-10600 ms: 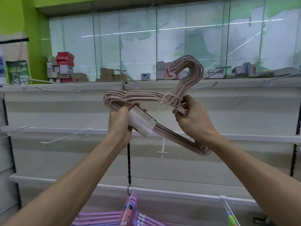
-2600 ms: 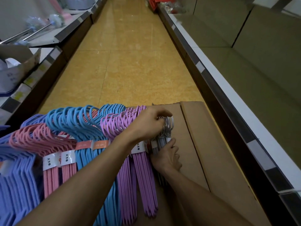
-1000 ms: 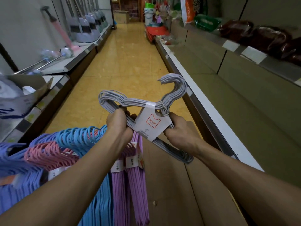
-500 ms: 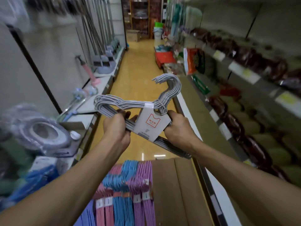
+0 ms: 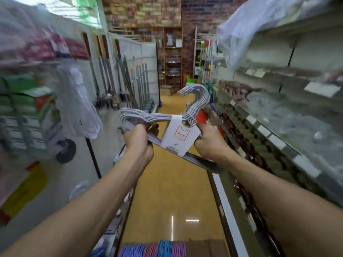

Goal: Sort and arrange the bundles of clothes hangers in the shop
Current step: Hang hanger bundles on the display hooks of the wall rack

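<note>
In both hands [image 5: 138, 140] [image 5: 207, 143], the grey hanger bundle [image 5: 157, 118], hooks up.

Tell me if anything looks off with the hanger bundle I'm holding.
Nothing stands out. The grey hanger bundle is tied together, its paper label intact, and the left hand and right hand both grip it.
</note>
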Available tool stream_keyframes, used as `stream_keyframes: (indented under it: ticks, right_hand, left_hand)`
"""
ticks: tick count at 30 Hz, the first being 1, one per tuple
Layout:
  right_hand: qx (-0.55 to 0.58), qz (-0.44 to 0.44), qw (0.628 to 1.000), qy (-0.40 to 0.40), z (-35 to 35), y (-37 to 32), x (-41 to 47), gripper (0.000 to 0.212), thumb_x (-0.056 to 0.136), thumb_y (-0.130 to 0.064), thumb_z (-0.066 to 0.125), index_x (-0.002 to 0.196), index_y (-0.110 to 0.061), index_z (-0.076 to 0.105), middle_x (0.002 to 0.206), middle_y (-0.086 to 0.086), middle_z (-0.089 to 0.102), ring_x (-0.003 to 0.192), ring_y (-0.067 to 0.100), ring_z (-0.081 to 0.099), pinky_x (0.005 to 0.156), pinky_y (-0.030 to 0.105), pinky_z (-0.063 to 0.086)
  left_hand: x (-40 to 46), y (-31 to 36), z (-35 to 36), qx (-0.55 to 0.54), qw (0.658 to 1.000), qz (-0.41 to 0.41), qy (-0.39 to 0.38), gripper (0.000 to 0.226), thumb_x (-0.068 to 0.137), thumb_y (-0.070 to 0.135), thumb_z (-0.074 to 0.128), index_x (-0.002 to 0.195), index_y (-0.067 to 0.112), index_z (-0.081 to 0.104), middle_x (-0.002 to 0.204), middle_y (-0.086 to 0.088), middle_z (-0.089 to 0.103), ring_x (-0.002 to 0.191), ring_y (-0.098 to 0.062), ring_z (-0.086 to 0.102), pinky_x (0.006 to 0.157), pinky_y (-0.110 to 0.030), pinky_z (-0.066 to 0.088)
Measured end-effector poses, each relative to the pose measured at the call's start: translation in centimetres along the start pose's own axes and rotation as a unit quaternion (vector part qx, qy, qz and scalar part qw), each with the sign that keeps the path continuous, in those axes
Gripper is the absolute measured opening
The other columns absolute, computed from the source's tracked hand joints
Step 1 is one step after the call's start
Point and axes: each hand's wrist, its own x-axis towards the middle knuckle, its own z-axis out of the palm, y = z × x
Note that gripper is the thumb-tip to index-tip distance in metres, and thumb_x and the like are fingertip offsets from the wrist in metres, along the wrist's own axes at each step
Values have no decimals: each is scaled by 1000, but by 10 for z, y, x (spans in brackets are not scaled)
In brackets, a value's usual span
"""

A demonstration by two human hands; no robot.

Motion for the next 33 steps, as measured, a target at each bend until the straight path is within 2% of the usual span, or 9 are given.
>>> stream_keyframes:
  ticks: [5, 9, 12, 15, 18, 21, 27, 31, 33]
  right_hand:
    - [2, -10, 1000, 22, -46, -72, -1, 28, 90, -5, 54, 112, -19, 65, 113, 3, 70, 100, 26, 62, 71, 30, 41]
    - [7, -39, 999, 37, -67, -107, -14, 17, 91, -11, 58, 104, -19, 66, 111, 2, 70, 95, 21, 61, 71, 28, 41]
    - [5, -56, 998, 28, -74, -126, -27, 22, 93, -10, 56, 112, -13, 66, 107, 4, 69, 90, 20, 56, 73, 31, 42]
    - [11, -83, 996, 9, -75, -143, -42, 21, 91, -8, 55, 110, -14, 64, 112, 7, 70, 100, 28, 61, 76, 32, 45]
    - [29, -114, 993, -19, -73, -158, -56, 24, 89, -3, 54, 109, -12, 65, 115, 7, 70, 102, 27, 61, 75, 29, 43]
    - [43, -148, 987, -46, -70, -173, -74, 22, 90, -3, 54, 108, -10, 65, 105, 2, 70, 88, 19, 55, 70, 26, 39]
    - [86, -213, 971, -73, -73, -197, -116, 16, 85, -10, 62, 100, -15, 67, 107, 2, 74, 97, 24, 66, 80, 42, 55]
    - [97, -262, 955, -96, -70, -214, -143, 16, 86, -3, 60, 92, -18, 61, 100, -3, 70, 85, 15, 59, 57, 11, 42]
    - [106, -287, 946, -109, -69, -227, -158, 16, 86, -1, 59, 96, -11, 66, 102, -1, 71, 88, 17, 62, 54, 11, 39]
  left_hand:
    - [-24, 77, 37, -25, 999, 26, -15, 23, 84, -13, 51, 96, 1, 66, 97, -23, 69, 70, -29, 67, 83, -50, 58]
    - [-54, 112, 47, -28, 998, 58, 5, 22, 82, -12, 53, 77, 9, 59, 82, -16, 65, 75, -28, 64, 81, -54, 58]
    - [-74, 127, 38, -31, 997, 67, 14, 18, 86, -11, 52, 81, 5, 57, 78, -15, 61, 58, -20, 60, 57, -31, 54]
    - [-97, 146, 22, -23, 995, 99, 23, 19, 87, -12, 51, 99, 0, 60, 69, -11, 63, 47, -16, 61, 44, -23, 48]
    - [-117, 162, 1, -4, 988, 146, 42, 29, 85, -10, 55, 112, -3, 63, 86, -15, 68, 64, -21, 68, 53, -27, 54]
    - [-147, 178, -17, 3, 980, 189, 62, 38, 80, -5, 59, 118, -1, 62, 102, -19, 72, 86, -35, 71, 72, -42, 61]
    - [-221, 204, -43, 36, 960, 254, 109, 31, 87, -9, 53, 116, -2, 62, 87, -14, 71, 67, -24, 70, 67, -38, 60]
    - [-269, 218, -65, 74, 940, 296, 154, 31, 84, -4, 56, 111, 7, 64, 99, -15, 74, 90, -34, 71, 70, -46, 61]
    - [-294, 228, -77, 86, 924, 329, 176, 30, 83, -4, 57, 109, 7, 67, 101, -15, 74, 93, -34, 71, 75, -50, 61]
